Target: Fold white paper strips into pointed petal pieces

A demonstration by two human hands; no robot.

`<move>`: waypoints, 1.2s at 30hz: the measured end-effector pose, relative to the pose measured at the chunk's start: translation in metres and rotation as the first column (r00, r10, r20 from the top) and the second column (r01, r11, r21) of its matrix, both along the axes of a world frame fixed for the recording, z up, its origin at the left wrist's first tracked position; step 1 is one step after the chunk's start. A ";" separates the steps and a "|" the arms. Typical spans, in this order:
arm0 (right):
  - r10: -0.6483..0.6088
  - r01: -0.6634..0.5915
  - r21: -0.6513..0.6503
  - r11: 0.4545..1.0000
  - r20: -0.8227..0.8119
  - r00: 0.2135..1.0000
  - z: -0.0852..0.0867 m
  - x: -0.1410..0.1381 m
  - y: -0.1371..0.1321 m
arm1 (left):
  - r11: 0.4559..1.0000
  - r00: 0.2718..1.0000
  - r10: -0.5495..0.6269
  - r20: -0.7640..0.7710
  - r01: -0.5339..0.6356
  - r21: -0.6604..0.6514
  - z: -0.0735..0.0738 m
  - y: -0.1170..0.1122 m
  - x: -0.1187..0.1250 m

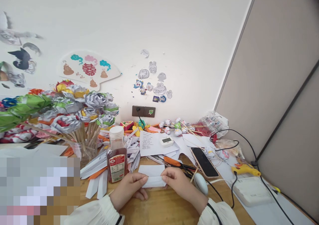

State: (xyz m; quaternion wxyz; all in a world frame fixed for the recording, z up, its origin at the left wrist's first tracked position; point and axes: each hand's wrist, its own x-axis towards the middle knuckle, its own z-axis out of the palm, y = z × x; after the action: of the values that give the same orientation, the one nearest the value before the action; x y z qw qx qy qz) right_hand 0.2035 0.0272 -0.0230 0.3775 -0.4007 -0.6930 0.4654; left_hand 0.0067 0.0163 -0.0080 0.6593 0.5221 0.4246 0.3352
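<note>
A small white sheet of paper (pixel 152 170) is held just above the wooden table, with a fold running across it and its near part turned up. My left hand (pixel 131 186) pinches the left end of the fold between thumb and fingers. At the opposite end, my right hand (pixel 178 182) grips the paper the same way. Close to my left hand stands a bottle (pixel 117 158) with a white cap, a red label and dark reddish liquid. A white computer mouse (pixel 200 183) lies beside my right wrist.
Folded paper strips (pixel 98 167) lie left of the bottle. Paper flowers on sticks (pixel 83 108) fill a clear container behind. A phone (pixel 204 162), a white timer (pixel 166 140), a yellow glue gun (pixel 243 169), a white box (pixel 253 190) and black cables occupy the back and right.
</note>
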 end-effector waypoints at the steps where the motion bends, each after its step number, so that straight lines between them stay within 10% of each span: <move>1: -0.009 0.009 0.003 1.000 -0.003 1.000 0.000 0.000 0.000 | 1.000 1.000 -0.007 -0.014 0.007 0.022 0.000 -0.001 0.000; 7: -0.044 0.042 0.045 0.998 0.055 0.998 -0.002 -0.004 -0.001 | 0.986 0.997 0.018 -0.070 -0.006 0.165 -0.007 -0.003 0.004; 36: 0.027 -0.028 0.045 0.999 0.016 1.000 -0.002 -0.006 -0.006 | 0.990 0.963 0.065 0.261 -0.030 -0.136 0.002 -0.010 0.005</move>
State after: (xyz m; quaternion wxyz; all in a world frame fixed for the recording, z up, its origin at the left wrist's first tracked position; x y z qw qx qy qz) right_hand 0.1973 0.0209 -0.0251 0.3747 -0.3859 -0.7117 0.4519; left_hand 0.0122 0.0066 -0.0062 0.7346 0.4182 0.3661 0.3891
